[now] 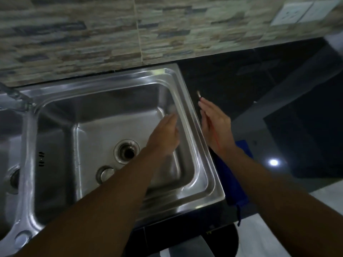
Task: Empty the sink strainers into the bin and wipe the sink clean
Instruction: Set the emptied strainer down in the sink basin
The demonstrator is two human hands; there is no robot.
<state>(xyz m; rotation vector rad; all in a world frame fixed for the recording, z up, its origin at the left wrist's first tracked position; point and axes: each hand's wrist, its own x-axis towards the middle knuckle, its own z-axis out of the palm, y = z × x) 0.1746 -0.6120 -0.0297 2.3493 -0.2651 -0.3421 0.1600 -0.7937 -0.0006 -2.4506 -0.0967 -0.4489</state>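
A stainless steel sink basin (55, 160) fills the middle of the view, with its open drain hole (127, 152) near the centre. A round metal strainer (104, 173) lies on the basin floor just in front of the drain. My left hand (165, 136) reaches over the basin's right side, blurred, fingers pointing at the far right corner; nothing shows in it. My right hand (215, 125) hovers flat above the sink's right rim and the dark counter, fingers straight and together, holding nothing.
A second basin (9, 145) with its own drain lies at the far left, and a tap base (13, 95) sits behind the divider. A blue cloth (232, 182) hangs over the black counter (241, 76) to the right. The tiled wall stands behind.
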